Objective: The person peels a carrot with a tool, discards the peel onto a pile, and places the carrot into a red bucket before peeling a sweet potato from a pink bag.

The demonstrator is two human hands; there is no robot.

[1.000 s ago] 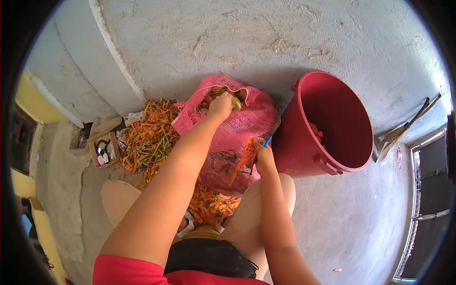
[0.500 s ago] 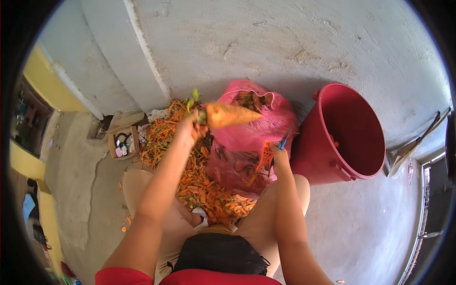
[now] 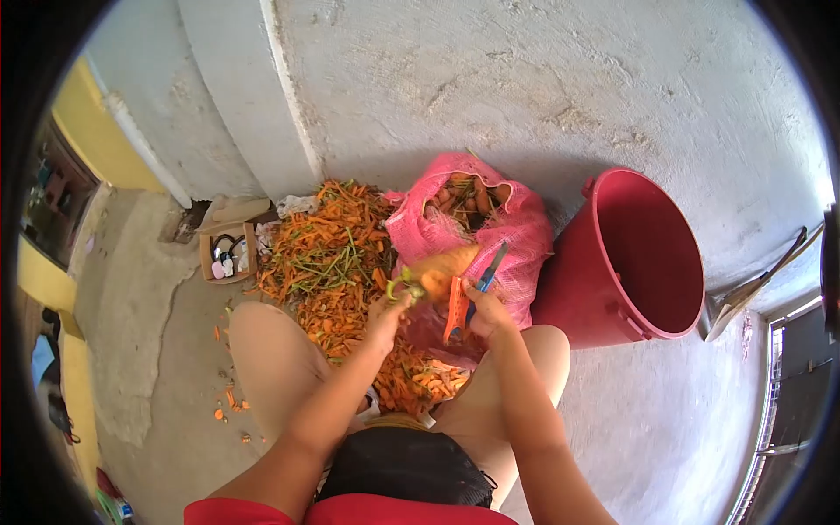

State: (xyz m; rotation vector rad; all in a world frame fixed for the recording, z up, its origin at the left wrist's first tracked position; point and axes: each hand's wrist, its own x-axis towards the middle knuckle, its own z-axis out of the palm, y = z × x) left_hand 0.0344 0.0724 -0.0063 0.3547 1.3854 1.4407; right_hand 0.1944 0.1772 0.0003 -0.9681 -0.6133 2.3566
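Observation:
My left hand (image 3: 388,318) is closed on the leafy top of a large carrot (image 3: 451,262), whose tip points up and to the right. In my right hand (image 3: 486,313) are an orange peeler-like tool (image 3: 456,309) and a blue knife (image 3: 492,268), its blade tilted upward. The orange tool is beside the carrot's thick end; whether they touch is unclear. Just behind them stands an open pink mesh sack (image 3: 522,219) with carrots (image 3: 477,199) inside. Orange peelings and green stems (image 3: 337,262) are heaped left of the sack.
A large red bin (image 3: 573,284) leans to the right of the sack, near the wall (image 3: 490,79). At the left is a small cardboard box (image 3: 207,258) with items inside. A dustpan-like tool (image 3: 731,306) rests by the wall at the far right.
My left hand has brought the carrot down and right, close to my right hand. My right hand has shifted left and slightly down with the tools, and the blade now points upward.

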